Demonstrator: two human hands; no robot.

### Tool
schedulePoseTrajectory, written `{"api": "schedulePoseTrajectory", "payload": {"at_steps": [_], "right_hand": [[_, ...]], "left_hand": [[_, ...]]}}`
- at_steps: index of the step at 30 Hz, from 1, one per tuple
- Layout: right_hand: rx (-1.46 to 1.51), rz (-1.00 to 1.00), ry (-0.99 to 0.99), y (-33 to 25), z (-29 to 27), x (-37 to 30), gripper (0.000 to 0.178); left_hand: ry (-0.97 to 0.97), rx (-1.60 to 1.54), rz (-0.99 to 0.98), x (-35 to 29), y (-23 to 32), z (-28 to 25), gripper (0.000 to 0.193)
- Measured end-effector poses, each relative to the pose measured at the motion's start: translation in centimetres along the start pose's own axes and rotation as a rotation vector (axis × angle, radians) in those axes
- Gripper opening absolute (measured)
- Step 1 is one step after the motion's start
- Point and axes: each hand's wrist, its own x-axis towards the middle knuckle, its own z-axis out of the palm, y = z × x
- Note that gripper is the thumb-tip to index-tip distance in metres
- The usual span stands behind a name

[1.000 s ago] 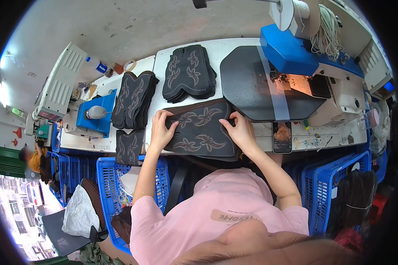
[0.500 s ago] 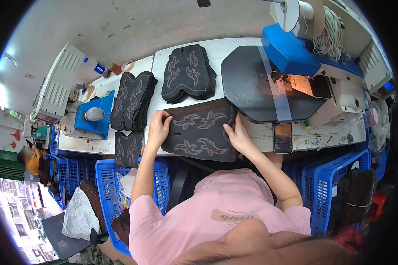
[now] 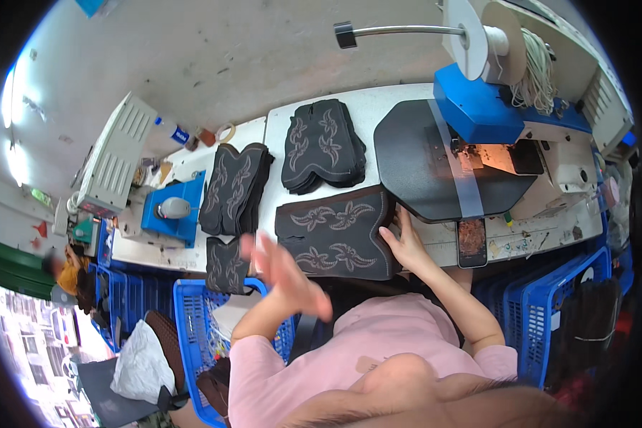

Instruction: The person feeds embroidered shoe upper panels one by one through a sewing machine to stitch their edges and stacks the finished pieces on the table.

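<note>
A black embroidered boot-shaft panel (image 3: 335,235), with curling stitched patterns and a notched right edge, lies on the white table in front of me. My right hand (image 3: 409,246) grips its right edge, thumb on top and fingers at the far side of the edge. My left hand (image 3: 282,274) is off the panel, raised near its lower left corner. It is blurred by motion, but the fingers and thumb look spread, with nothing in them. Beyond the panel sits a stack of similar panels (image 3: 323,146). Another stack (image 3: 235,187) lies to the left, with one more panel (image 3: 226,264) overhanging the table's front edge.
At the right stands a blue and white sewing machine (image 3: 478,103) with a black platform (image 3: 421,157). A phone (image 3: 471,242) lies by the front edge. A blue machine (image 3: 171,207) is at the left. Blue crates (image 3: 190,342) flank me. A person (image 3: 75,274) is far left.
My left hand has let go of the panel's left side and moved toward me. My right hand stays at the right edge. The whole view has shifted as my head moved.
</note>
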Motion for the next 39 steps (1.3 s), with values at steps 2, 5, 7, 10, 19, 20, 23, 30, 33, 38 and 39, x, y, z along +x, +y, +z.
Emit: {"api": "schedulePoseTrajectory", "payload": {"at_steps": [2,5,7,10,19,20,23,30,33,38,39], "right_hand": [[0.007,0.021,-0.005,-0.7,0.3,-0.3,0.08],[-0.036,0.118,0.057,-0.2,-2.0,-1.3,0.079],[-0.059,0.116,0.042,-1.3,-1.9,-1.7,0.079],[0.007,0.099,0.055,-1.8,-1.5,-2.1,0.072],[-0.035,0.097,0.052,-0.5,-2.1,-2.5,0.071],[-0.033,0.114,0.058,-0.3,-2.3,-2.6,0.07],[-0.04,0.11,0.053,-0.6,-2.5,-2.9,0.069],[-0.06,0.071,0.035,-0.8,-2.8,-3.0,0.068],[-0.096,0.027,0.103,0.0,-3.1,-3.1,0.063],[-0.074,0.051,0.055,-1.5,-3.4,-2.4,0.062],[-0.082,0.067,0.054,-1.7,-3.1,-2.4,0.062]], "left_hand": [[0.185,-0.025,0.027,-2.1,2.1,-1.7,0.078],[0.44,-0.111,0.163,-2.6,4.5,0.4,0.077],[0.619,-0.149,0.182,-3.5,3.7,0.3,0.076],[0.896,-0.201,0.237,-5.4,3.1,1.4,0.075],[1.688,-0.311,0.473,0.0,4.0,-0.8,0.072],[1.766,-0.335,0.505,-0.7,4.2,-0.2,0.071],[2.029,-0.405,0.569,-2.0,2.6,-0.3,0.07],[2.639,-0.623,0.724,-2.1,2.0,-0.2,0.067],[2.737,-0.68,0.749,-3.0,1.6,0.4,0.067],[2.421,-0.475,0.614,-6.3,1.7,1.4,0.065],[2.415,-0.493,0.6,-5.5,2.2,1.3,0.065]]}}
